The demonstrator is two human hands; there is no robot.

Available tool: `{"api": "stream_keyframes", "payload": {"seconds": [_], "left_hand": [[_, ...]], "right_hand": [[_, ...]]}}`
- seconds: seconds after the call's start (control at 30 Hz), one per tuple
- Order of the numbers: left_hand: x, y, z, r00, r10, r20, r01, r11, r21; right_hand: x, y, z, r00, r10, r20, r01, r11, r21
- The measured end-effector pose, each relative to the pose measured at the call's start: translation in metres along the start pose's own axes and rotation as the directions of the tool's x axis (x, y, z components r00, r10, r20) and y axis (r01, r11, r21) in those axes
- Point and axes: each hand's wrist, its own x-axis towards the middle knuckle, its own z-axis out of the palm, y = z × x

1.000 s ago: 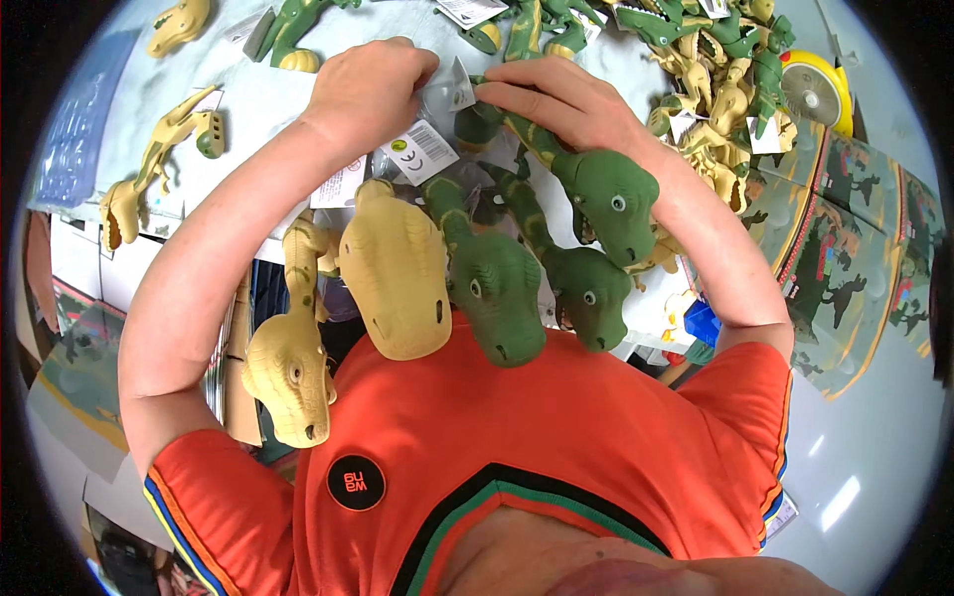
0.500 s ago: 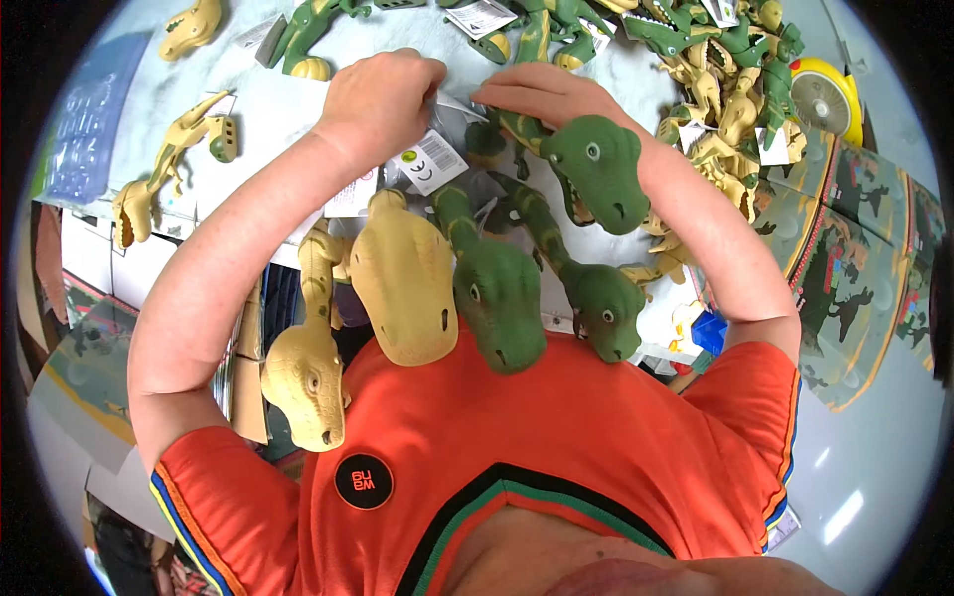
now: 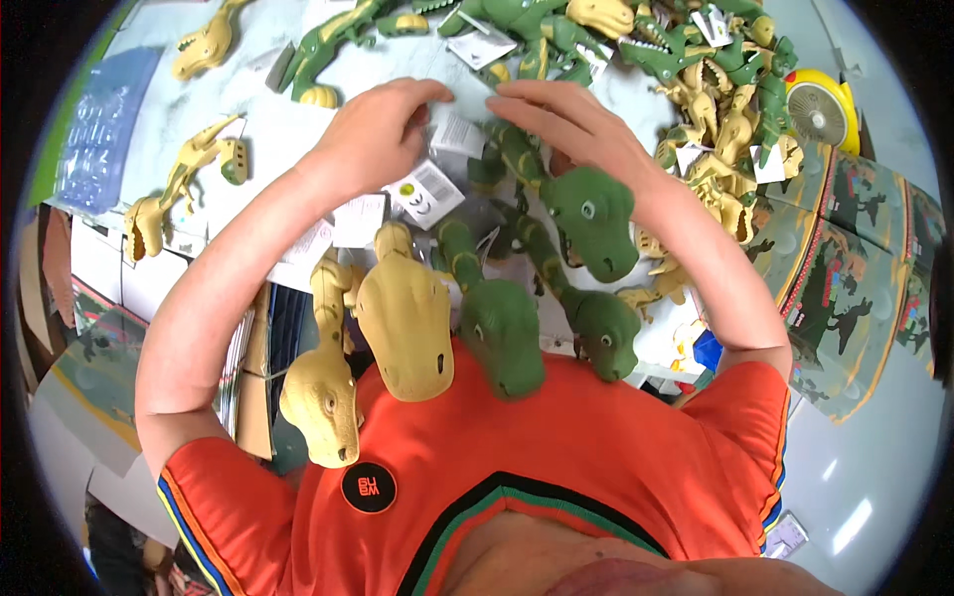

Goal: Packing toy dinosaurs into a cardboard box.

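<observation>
My left hand point(image 3: 373, 134) is over the table beside several white paper tags point(image 3: 429, 192), its fingers loosely curved and apart, with nothing seen in them. Opposite it, my right hand point(image 3: 566, 119) has its fingers stretched out above a green toy dinosaur point(image 3: 593, 223); its palm side is hidden. Between my arms, a row of toy dinosaurs hangs heads toward me over the table's near edge: a tan one point(image 3: 323, 407), a broader tan one point(image 3: 405, 328), a green one point(image 3: 502, 338) and a smaller green one point(image 3: 599, 333). Tags hide part of their bodies.
Tan and green toy dinosaurs are heaped point(image 3: 720, 109) at the right, by a yellow fan point(image 3: 823, 109). Several green ones lie along the far side. A tan dinosaur point(image 3: 179, 189) and clear plastic packaging point(image 3: 104, 129) lie left. Printed cardboard sheets point(image 3: 855, 268) stand at the right.
My left hand has loosened from a closed shape, and the fingers of my right hand have spread. The whole scene sits slightly lower in the picture; the row of dinosaurs keeps its order.
</observation>
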Motion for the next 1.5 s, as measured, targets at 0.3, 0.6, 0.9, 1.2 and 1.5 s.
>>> {"api": "stream_keyframes", "payload": {"seconds": [0.3,0.6,0.9,1.2,1.5], "left_hand": [[0.014,-0.010,-0.007,0.990,0.116,0.082,-0.095,0.969,-0.227],[0.027,-0.004,-0.022,1.000,-0.024,0.008,0.025,0.974,-0.227],[0.064,0.055,-0.040,0.968,0.214,-0.133,-0.235,0.956,-0.176],[0.067,0.081,-0.064,0.991,0.073,-0.115,-0.129,0.779,-0.614],[0.033,0.085,-0.099,0.973,0.125,0.192,-0.007,0.854,-0.520]], "right_hand": [[0.087,0.034,-0.053,0.975,0.023,-0.222,-0.134,0.857,-0.497],[0.080,0.017,-0.073,0.964,0.202,-0.174,-0.254,0.894,-0.370],[0.104,-0.053,-0.119,0.909,0.033,-0.416,-0.281,0.786,-0.551],[0.130,-0.027,-0.114,0.542,-0.490,-0.683,0.096,0.843,-0.529],[0.080,-0.051,-0.114,0.968,0.238,0.086,-0.234,0.713,0.661]]}}
